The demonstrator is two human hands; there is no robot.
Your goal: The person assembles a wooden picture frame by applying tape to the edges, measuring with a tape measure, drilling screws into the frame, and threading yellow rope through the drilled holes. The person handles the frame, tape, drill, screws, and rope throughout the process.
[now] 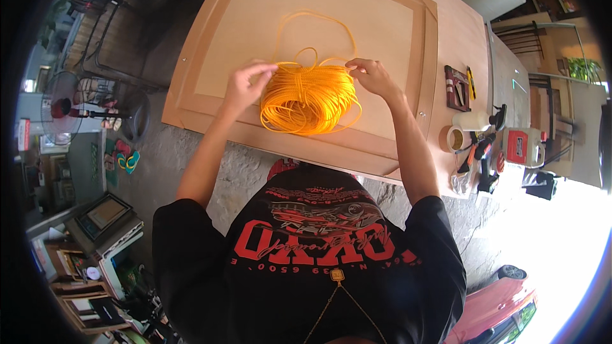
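A thick bundle of yellow-orange cord [309, 99] lies on the back of a large framed panel [248, 25]. Several turns of the same cord bind it around the middle, and a loose loop curves away beyond it. At the bundle's far left edge, my left hand [248, 84] is closed, with fingertips pinching a strand of the cord. My right hand [376, 79] pinches cord at the far right edge, its thumb and forefinger pressed together. Between the hands, a small loop stands up over the bundle.
The panel rests on a wooden table [428, 108]. To the right are a tape roll [452, 139], a dark red case [457, 88], a yellow-black cutter [472, 83] and a red-and-white jug [521, 147]. A standing fan [64, 107] is at the left.
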